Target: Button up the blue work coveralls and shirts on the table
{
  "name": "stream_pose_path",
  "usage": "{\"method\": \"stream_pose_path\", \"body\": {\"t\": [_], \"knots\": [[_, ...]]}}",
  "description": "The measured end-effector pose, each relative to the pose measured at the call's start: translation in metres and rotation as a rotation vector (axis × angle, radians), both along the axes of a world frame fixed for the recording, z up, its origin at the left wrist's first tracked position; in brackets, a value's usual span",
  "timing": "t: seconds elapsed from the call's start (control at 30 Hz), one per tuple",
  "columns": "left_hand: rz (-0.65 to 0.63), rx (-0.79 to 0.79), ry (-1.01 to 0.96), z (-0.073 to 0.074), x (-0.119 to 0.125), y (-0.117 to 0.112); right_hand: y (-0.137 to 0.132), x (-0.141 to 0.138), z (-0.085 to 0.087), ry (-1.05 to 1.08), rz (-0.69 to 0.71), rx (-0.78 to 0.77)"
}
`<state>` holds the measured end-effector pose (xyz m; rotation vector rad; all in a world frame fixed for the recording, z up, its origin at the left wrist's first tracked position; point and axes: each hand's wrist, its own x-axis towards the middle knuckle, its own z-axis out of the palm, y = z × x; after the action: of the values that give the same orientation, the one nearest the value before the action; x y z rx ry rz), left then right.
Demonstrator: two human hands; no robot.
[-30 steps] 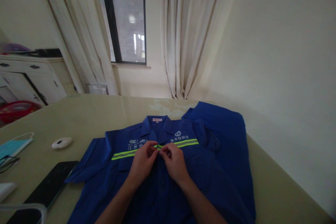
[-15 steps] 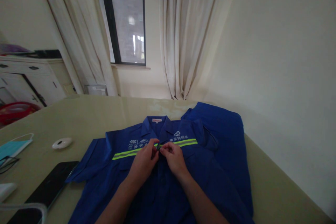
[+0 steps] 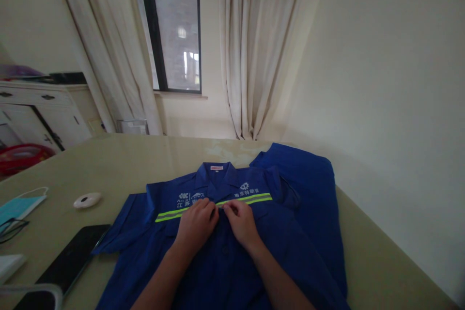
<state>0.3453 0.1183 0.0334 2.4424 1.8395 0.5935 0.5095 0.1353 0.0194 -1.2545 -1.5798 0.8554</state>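
A blue short-sleeved work shirt (image 3: 225, 271) lies spread face up on the table, collar pointing away from me. A yellow-green reflective stripe crosses its chest, with white print above it. At the middle of the stripe, my left hand (image 3: 199, 220) has its fingers curled and closed on the front edge of the shirt. My right hand (image 3: 240, 220) pinches the shirt front just beside it, thumb and fingertips together. The fingertips nearly meet at the front opening. Any button between them is hidden.
Folded blue cloth (image 3: 312, 193) lies on the right, by the wall. To the left are a black tablet-like device (image 3: 69, 261), a small white oval case (image 3: 87, 200), a light-blue face mask (image 3: 22, 207) and dark-framed glasses (image 3: 12, 230). The pale table (image 3: 119, 164) extends toward the curtains.
My left hand has rolled over, its fingers now curled lower on the shirt front. My right hand has barely shifted. The shirt lies in the same place.
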Motion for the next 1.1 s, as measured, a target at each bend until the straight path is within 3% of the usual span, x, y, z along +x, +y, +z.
{"method": "stream_pose_path", "body": {"t": [0.1,0.23,0.33,0.5,0.6,0.7,0.77,0.87,1.0,1.1], "knots": [[0.098,-0.043,-0.072,-0.004,-0.009,0.005,-0.005,-0.002,-0.002,-0.090,-0.048,0.117],[0.001,0.073,-0.076,-0.002,-0.004,0.000,-0.004,-0.001,-0.003,-0.060,-0.118,0.220],[-0.054,0.163,-0.054,0.002,0.013,-0.013,-0.002,0.015,0.007,-0.068,-0.252,0.317],[-0.120,0.086,-0.022,-0.009,0.028,-0.023,0.004,0.095,0.033,-0.257,-0.572,0.393],[-0.091,0.038,-0.068,-0.022,0.023,-0.019,0.014,0.152,0.036,-0.341,-0.715,0.209],[-0.110,0.035,-0.074,-0.028,0.019,-0.012,0.025,0.188,0.030,-0.172,-0.661,-0.131],[-0.124,0.024,-0.051,-0.028,0.018,-0.006,0.031,0.198,0.027,-0.074,-0.571,-0.244],[-0.159,-0.008,-0.015,-0.028,0.016,0.004,0.036,0.204,0.031,-0.003,-0.437,-0.272],[-0.186,-0.048,0.013,-0.029,0.014,0.018,0.039,0.214,0.048,0.121,-0.286,-0.248],[-0.204,-0.062,0.039,-0.030,0.023,0.031,0.041,0.227,0.055,0.254,-0.300,-0.141]]}}
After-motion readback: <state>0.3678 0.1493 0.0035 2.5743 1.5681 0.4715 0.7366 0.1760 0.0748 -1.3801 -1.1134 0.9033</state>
